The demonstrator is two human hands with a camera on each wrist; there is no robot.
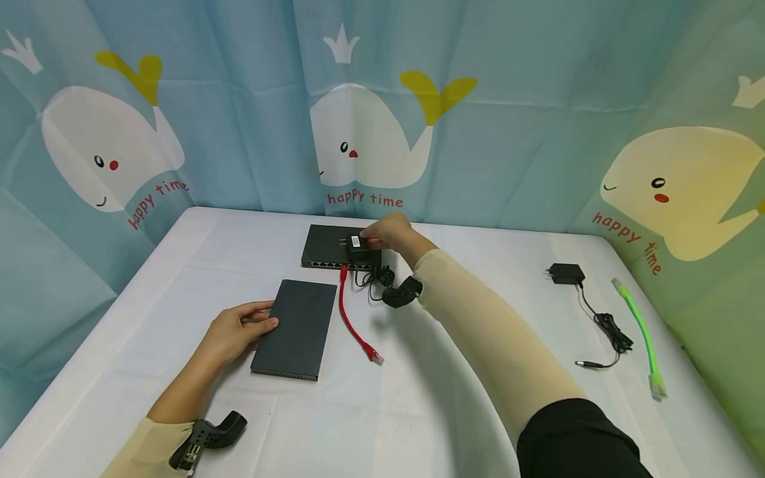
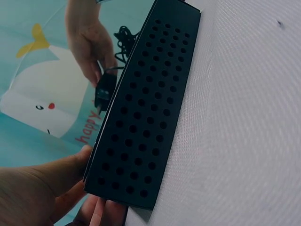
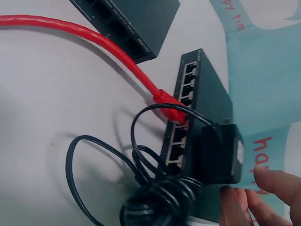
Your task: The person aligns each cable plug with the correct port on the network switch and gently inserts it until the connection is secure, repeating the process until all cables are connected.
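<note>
My left hand (image 1: 238, 332) grips the left edge of a flat dark network switch (image 1: 295, 328), thumb on top and fingers at its side and underneath. Its vent-holed side (image 2: 141, 108) faces the left wrist camera. Farther back, my right hand (image 1: 394, 234) pinches a black power adapter (image 1: 356, 245) over a second network switch (image 1: 323, 242). The adapter's coiled black cord (image 3: 160, 202) hangs beside that switch's port side. A red network cable (image 1: 349, 312) is plugged into one of the far switch's ports; its other plug lies on the table.
On the white table (image 1: 418, 398), at the right, lie another power adapter (image 1: 566, 273) with a bundled cord and a green network cable (image 1: 642, 332). A blue curtain (image 1: 514, 166) with whale prints hangs along the table's back and sides.
</note>
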